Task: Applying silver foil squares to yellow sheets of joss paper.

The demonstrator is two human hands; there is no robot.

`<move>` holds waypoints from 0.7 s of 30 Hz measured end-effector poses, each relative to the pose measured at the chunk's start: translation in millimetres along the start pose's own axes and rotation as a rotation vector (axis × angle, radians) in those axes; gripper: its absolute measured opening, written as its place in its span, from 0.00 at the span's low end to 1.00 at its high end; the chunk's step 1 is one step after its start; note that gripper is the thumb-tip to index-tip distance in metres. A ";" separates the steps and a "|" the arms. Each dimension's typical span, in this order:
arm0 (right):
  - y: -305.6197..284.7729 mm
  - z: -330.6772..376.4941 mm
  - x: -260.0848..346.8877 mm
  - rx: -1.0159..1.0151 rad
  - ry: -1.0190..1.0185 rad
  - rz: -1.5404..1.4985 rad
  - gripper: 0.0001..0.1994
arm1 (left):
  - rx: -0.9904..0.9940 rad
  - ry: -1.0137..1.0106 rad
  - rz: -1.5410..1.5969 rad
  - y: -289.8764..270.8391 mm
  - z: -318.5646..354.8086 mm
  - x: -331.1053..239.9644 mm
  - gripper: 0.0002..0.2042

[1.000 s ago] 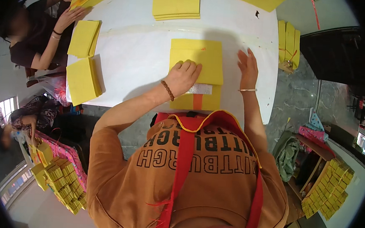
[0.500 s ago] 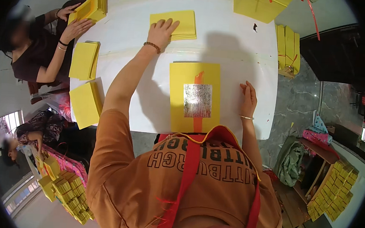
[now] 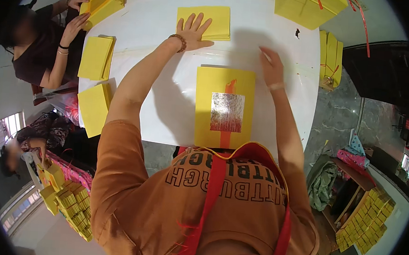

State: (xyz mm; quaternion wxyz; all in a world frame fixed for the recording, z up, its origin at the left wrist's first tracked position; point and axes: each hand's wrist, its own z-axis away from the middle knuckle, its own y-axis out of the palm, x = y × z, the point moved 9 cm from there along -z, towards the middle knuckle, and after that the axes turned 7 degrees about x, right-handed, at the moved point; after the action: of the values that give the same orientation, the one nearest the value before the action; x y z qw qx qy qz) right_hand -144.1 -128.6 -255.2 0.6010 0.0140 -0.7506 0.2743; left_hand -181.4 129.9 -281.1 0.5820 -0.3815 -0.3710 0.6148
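Observation:
My left hand (image 3: 191, 34) lies with spread fingers on a neat stack of yellow paper sheets (image 3: 219, 18) at the far middle of the table. Over the bare table to the right of that stack, my right hand (image 3: 271, 69) is raised, its fingers stretched toward the left and holding nothing I can see. Between my arms, close to my body, lies a yellow paper pile (image 3: 202, 113). A shiny silver square (image 3: 227, 111) is centred on its top sheet, over an orange-red band (image 3: 230, 86) that shows above and below it.
Two more yellow paper stacks, an upper one (image 3: 94, 58) and a lower one (image 3: 93, 110), line the table's left edge. A co-worker's hands (image 3: 74, 26) handle a thick yellow bundle (image 3: 110, 2) beyond them. A large yellow block (image 3: 307, 9) stands at the far right of the white table (image 3: 166, 125).
My right hand has moved away from my body, from beside the near pile toward the far stack. My left hand's fingers have spread wider on that stack.

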 end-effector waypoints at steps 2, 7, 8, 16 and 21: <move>46.9 -45.7 63.7 0.025 -0.316 0.266 0.11 | -0.017 -0.025 -0.028 5.3 -0.3 4.1 0.39; 139.7 -60.1 27.2 0.393 -0.140 0.904 0.25 | -0.063 -0.013 -0.057 11.9 -4.5 -3.9 0.37; 149.6 -59.2 16.4 0.541 -0.066 0.953 0.31 | -0.123 -0.017 -0.078 11.6 -0.6 -4.1 0.36; 150.9 -56.5 21.9 0.540 -0.095 1.048 0.33 | -0.241 -0.012 -0.165 5.4 8.6 -8.5 0.30; 119.5 -75.6 16.3 0.811 0.104 0.773 0.35 | -0.252 -0.008 -0.174 -0.4 2.6 -7.9 0.31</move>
State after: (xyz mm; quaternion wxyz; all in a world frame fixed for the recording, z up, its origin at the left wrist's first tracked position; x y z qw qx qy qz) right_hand -122.9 10.3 -277.9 0.4394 -0.0456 -0.5049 0.7416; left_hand -183.3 122.0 -279.4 0.5792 -0.4155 -0.4795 0.5119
